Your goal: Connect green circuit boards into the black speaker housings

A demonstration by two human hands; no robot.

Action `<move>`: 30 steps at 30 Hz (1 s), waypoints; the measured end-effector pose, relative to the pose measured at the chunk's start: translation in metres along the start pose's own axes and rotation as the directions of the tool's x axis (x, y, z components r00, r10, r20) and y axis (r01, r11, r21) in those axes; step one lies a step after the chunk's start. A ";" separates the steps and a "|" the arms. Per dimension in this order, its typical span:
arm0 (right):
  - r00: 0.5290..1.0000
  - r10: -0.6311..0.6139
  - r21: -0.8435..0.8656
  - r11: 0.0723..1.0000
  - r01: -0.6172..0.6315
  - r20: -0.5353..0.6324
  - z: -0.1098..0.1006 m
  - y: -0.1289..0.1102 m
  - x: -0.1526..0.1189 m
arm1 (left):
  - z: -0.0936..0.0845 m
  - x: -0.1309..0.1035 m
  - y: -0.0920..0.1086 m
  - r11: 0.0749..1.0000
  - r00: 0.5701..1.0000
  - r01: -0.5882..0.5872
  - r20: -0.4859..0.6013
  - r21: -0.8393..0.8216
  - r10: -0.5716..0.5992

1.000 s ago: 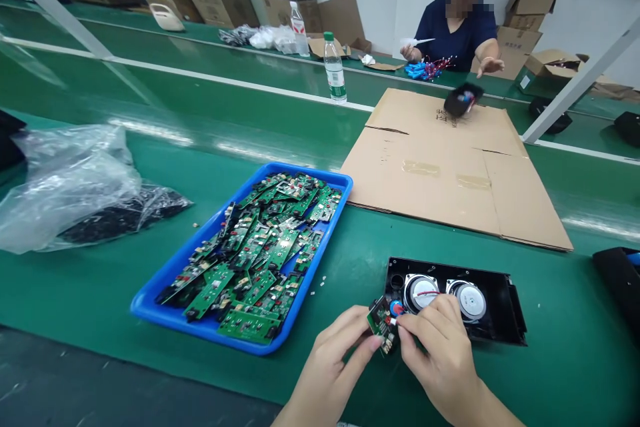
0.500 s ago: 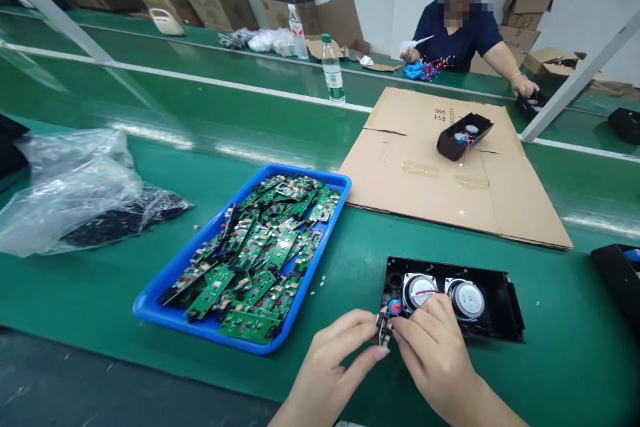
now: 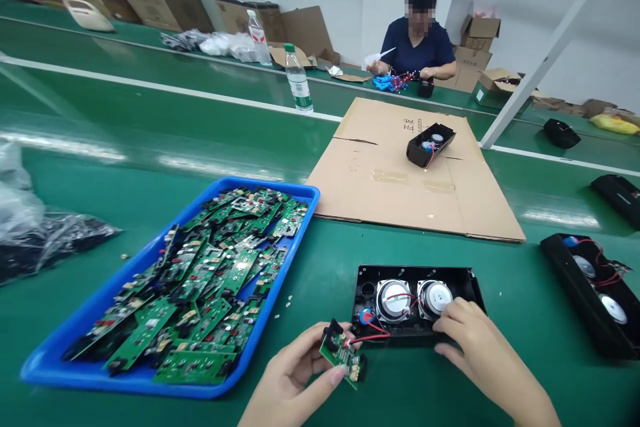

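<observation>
1. Head view, the held thing: the left hand (image 3: 295, 373) holds a green circuit board (image 3: 333, 351) at its edge, with the thumb on the near side and the other fingers around behind. The board is tilted, and its long axis slants from upper left to lower right.

2. Head view, the relation: the black housing (image 3: 420, 330) lies open side up on the green surface (image 3: 330, 267), its long axis running roughly from left to right. The board is just beside its near left corner, in front of the left fingers, so the left hand is the nearer one to that end. A red wire (image 3: 371, 337) goes between the board and the area of a blue part (image 3: 367, 315) in the housing. Two round speakers, the left speaker (image 3: 395, 301) and the right speaker (image 3: 436, 297), sit inside.

3. Head view, the other hand: the right hand (image 3: 475, 340) is at the near right part of the housing, beside the right speaker. Its fingers are bent, with a narrow gap to the thumb, and no held thing is visible. I cannot tell if they touch the rim.

4. Head view, the pose: both forearms come from the bottom edge, the left leaning to the right and the right leaning to the left. A blue tray (image 3: 270, 330) of boards is left of the hands.
</observation>
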State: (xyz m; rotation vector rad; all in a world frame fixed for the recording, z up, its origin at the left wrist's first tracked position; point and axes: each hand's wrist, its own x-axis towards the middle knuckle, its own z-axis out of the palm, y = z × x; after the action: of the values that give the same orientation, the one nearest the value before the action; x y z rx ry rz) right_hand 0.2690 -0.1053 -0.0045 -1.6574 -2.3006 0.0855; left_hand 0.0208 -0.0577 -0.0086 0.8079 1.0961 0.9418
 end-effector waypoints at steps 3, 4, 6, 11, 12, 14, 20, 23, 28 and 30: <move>0.997 -0.004 0.044 0.999 0.007 -0.075 0.012 -0.008 -0.009 | -0.004 0.003 -0.007 0.997 0.999 0.018 0.027 0.072 -0.020; 0.996 -0.006 0.065 0.998 0.012 -0.088 0.016 -0.014 -0.010 | -0.004 0.003 -0.008 0.996 0.999 0.023 0.041 0.089 -0.027; 0.997 0.000 0.116 0.993 0.009 -0.080 0.020 -0.027 -0.010 | -0.003 0.003 -0.010 0.995 0.996 0.040 0.074 0.088 -0.047; 0.990 0.131 0.190 0.974 -0.121 -0.044 0.021 -0.049 -0.004 | -0.001 0.000 -0.006 0.996 0.993 0.087 0.079 0.018 -0.088; 0.983 0.170 0.168 0.973 -0.158 -0.062 0.022 -0.051 -0.002 | -0.002 0.000 -0.005 0.996 0.993 0.088 0.072 0.023 -0.089; 0.965 0.227 0.078 0.973 -0.218 -0.130 0.026 -0.054 0.004 | -0.002 -0.001 -0.002 0.995 0.994 0.089 0.066 0.035 -0.091; 0.944 0.243 0.092 0.969 -0.228 -0.224 0.044 -0.066 0.020 | -0.001 -0.004 0.001 0.991 0.989 0.124 0.075 0.050 -0.128; 0.950 0.254 0.291 0.937 -0.196 -0.179 0.042 -0.067 0.021 | 0.001 -0.005 0.000 0.986 0.985 0.154 0.071 0.063 -0.158; 0.928 0.356 0.485 0.834 -0.264 -0.108 0.030 -0.048 0.007 | 0.008 -0.005 -0.004 0.985 0.979 0.175 0.108 -0.015 -0.172; 0.916 0.395 0.518 0.799 -0.306 -0.069 0.025 -0.039 -0.001 | 0.012 -0.006 -0.006 0.985 0.977 0.169 0.140 -0.026 -0.164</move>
State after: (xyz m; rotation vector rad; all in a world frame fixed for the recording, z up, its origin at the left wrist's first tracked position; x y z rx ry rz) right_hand 0.2264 -0.1159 -0.0201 -1.6986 -1.6247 0.5483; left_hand 0.0328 -0.0666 -0.0083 0.7272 1.0068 0.7528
